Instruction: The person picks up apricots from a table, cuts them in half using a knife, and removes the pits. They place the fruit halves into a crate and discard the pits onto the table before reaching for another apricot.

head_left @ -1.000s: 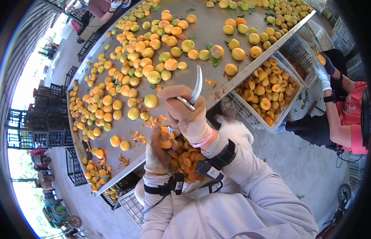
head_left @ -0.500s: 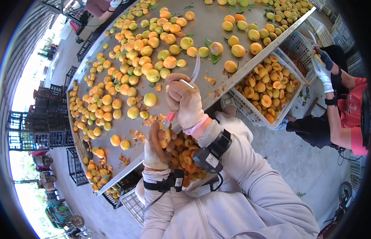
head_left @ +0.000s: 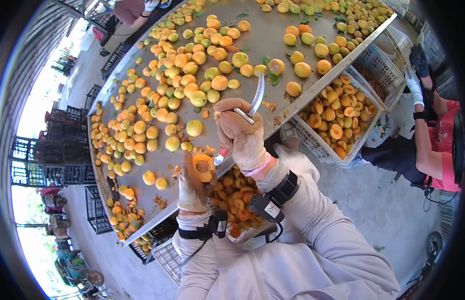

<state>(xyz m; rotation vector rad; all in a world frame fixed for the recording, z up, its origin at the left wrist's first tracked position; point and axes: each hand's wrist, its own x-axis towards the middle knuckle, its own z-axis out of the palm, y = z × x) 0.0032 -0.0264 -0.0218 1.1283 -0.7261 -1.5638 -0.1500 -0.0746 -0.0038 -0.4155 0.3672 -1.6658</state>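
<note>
My left hand (head_left: pixel 191 187), in a stained glove, is closed around an apricot (head_left: pixel 204 167) near the front edge of the sorting table. The fruit's cut face and hollow are turned up. My right hand (head_left: pixel 242 135), gloved too, grips a curved knife (head_left: pixel 260 92). Its long shiny strip arcs up above the fist, while a red part with a metal tip sticks out below, just right of the fruit. Under both hands, a crate of halved apricots (head_left: pixel 235 195) stands against the table edge. Apricot scraps lie on the table beside my left hand.
Many whole apricots (head_left: pixel 190 87) and leaves cover the metal table (head_left: pixel 262 37). To the right stands a white crate (head_left: pixel 360 155) of halved apricots. A co-worker's gloved hand (head_left: pixel 414 87) is beyond it. Black crates (head_left: pixel 67 150) are stacked at left.
The apricot in my left hand now shows its open cut face. My right hand has drawn the tool's tip away from the fruit, slightly to the right. The view has shifted a little.
</note>
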